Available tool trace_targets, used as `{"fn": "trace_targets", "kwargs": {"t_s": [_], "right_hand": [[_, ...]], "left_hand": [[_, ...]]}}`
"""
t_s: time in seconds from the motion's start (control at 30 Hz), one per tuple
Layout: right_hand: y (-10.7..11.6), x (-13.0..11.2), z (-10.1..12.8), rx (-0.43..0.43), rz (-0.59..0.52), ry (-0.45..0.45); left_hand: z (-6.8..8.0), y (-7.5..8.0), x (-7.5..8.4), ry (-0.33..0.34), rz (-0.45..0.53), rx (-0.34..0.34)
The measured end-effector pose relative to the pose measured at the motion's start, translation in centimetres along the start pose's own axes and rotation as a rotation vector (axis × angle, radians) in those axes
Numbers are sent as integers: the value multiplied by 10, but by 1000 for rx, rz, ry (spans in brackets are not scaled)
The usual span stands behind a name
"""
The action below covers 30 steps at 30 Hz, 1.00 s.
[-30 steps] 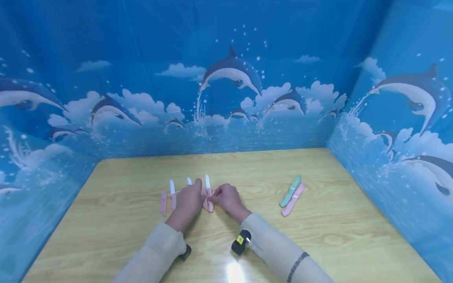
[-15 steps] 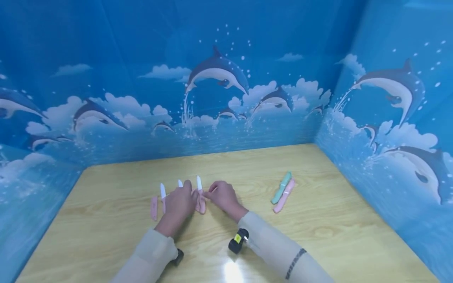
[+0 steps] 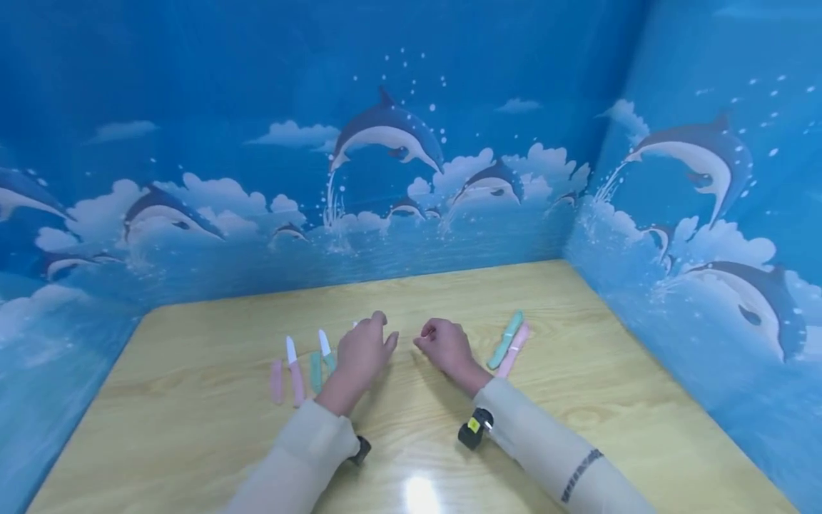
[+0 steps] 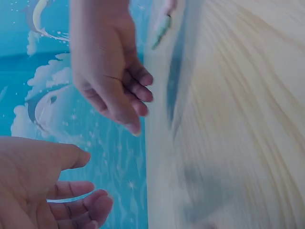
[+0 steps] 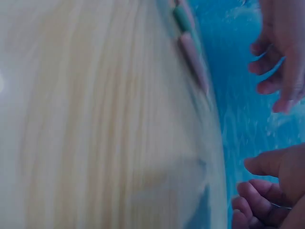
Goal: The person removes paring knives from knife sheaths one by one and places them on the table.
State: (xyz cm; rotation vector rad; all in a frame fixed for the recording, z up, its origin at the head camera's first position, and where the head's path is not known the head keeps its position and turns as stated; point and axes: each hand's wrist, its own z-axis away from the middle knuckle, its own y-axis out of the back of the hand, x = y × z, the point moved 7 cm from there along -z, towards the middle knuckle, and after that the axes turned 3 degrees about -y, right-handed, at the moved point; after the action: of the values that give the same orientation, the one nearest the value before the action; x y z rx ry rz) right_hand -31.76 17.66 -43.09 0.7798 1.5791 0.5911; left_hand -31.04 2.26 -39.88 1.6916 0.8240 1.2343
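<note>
Left hand: the left hand (image 3: 359,351) hovered just over the table (image 3: 578,428) with fingers relaxed and spread, holding nothing; the left wrist view (image 4: 43,186) showed the same empty, loose palm
Right hand: the right hand (image 3: 444,344) hung low with fingers loosely curled and nothing between them, as far as the head view showed
Bare knives: a pink knife (image 3: 295,371) and a green knife (image 3: 326,351) lay with white blades uncovered just left of the left hand, a pink sheath (image 3: 277,380) and a green sheath (image 3: 315,371) beside them; a third blade tip looked mostly hidden behind the left hand
Sheathed pair: a green sheathed knife (image 3: 505,340) and a pink sheathed knife (image 3: 514,348) lay touching, just right of the right hand
Risk: judged likely, a sideways sweep of the left hand could brush an exposed edge, since the blades lay close by its fingers
Second risk: a nudge could scatter the loose sheaths away from their knives
</note>
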Motion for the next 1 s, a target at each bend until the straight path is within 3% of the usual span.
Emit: {"fn": "trace_targets", "kwargs": {"t_s": [0.27, 0.47, 0.73, 1.0], "right_hand": [[25, 39, -14, 78, 18, -75], [60, 74, -29, 101, 202, -90], [80, 93, -42, 6, 500, 17], [74, 88, -43, -171, 715, 177]], "left_hand": [[-6, -16, 35, -31, 29, -88], [-13, -41, 79, -119, -3, -105], [-22, -74, 132, -191, -74, -203], [-31, -96, 139, -131, -105, -263]]}}
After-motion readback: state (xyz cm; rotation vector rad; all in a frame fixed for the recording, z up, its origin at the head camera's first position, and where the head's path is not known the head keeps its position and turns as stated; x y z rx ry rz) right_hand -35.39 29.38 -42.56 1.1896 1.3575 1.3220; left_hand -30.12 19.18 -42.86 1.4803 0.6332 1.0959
